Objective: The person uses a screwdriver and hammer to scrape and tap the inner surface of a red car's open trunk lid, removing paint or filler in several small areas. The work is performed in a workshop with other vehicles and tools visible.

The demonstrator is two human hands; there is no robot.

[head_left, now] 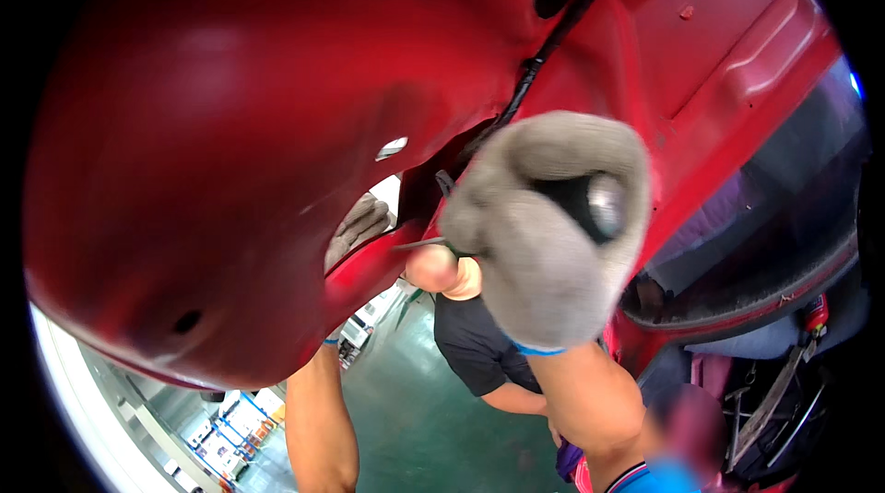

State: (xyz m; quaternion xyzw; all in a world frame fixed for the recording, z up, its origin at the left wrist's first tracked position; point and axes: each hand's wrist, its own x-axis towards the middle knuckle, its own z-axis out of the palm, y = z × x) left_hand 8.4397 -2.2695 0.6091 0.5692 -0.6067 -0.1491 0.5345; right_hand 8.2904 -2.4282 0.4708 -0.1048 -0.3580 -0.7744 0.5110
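Note:
My right hand (562,217), in a grey knit glove with bare fingertips, is closed around a black-handled tool (581,201). The handle's rounded metal end shows inside the curled fingers, and a thin dark shaft points left from the fingertips toward the edge of a red metal body panel (221,189). Behind that panel is my left hand (361,220), gloved too and partly visible through a cutout. Its fingers lie side by side, loosely bent, with nothing visible in them; the rest is hidden. A black cable (530,78) runs along the gap above my right hand.
Red framework (719,60) and dark glass (784,180) are at the right. Below stands a person in a dark shirt (470,341) on the green floor (406,428). Metal tools (770,401) and a small red cylinder (815,316) lie at the lower right; blue shelving (230,433) is lower left.

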